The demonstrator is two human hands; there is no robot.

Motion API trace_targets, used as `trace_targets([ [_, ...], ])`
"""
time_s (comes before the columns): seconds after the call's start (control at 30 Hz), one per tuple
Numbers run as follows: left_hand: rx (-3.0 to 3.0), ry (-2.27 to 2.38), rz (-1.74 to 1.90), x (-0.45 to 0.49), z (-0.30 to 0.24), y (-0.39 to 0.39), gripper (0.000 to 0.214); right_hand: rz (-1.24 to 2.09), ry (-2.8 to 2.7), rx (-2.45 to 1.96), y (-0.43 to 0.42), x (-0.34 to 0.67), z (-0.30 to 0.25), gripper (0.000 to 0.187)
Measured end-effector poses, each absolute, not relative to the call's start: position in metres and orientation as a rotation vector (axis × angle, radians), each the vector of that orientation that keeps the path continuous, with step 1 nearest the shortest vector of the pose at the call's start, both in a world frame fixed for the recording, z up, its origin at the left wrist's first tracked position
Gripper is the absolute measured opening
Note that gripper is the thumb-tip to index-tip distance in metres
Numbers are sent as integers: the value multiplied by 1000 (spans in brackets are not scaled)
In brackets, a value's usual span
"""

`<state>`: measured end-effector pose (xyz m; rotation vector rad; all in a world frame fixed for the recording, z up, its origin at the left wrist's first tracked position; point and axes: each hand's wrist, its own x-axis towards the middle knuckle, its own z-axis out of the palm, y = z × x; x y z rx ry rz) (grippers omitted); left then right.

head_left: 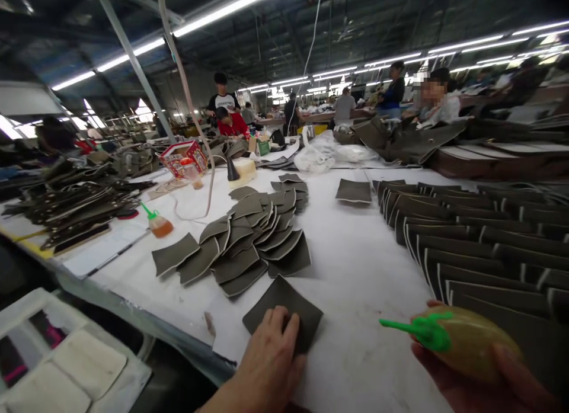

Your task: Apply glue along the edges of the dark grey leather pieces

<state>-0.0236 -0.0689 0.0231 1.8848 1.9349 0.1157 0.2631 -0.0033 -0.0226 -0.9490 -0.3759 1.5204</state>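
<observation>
My left hand (267,359) lies flat with fingers stretched out on a dark olive leather piece (284,309) near the front edge of the white table (364,265). My right hand (484,383) is wrapped round a yellowish squeeze bottle (471,342) with a green nozzle (422,331) that points left, a little to the right of that piece. Behind the piece, several more olive pieces (249,241) lie fanned in overlapping rows.
Long rows of folded olive pieces (480,241) fill the right side. A second glue bottle (157,223), a red box (184,157), a hanging cable (195,122) and stacked dark straps (75,205) sit at the left. Other people work at far tables.
</observation>
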Motion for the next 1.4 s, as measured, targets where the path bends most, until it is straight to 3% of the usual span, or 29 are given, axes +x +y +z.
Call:
trace_targets([
  [0.1,1901,1921,142,-20,25,-65,58,1549,-211,-972,-10,251,-12,45],
  [0.33,2035,1897,-56,-15,18,-56,79,1495,-46,-1069,-6,240,15,32],
  [0.43,2089,1823,-51,-26,22,-53,67,1495,1,-1054,-1,241,19,28],
  [0.6,1892,1972,178,-34,24,-51,28,1548,16,-1062,0,233,20,34],
  [0.8,1835,2087,48,-11,29,-38,31,1566,-183,-1097,-2,226,10,58],
  [1.2,1856,2170,-53,12,27,-22,32,1427,-716,-1053,-3,231,-6,40],
  [1.4,1957,2071,-149,4,32,-20,28,1455,-631,-1070,-1,236,-12,54],
])
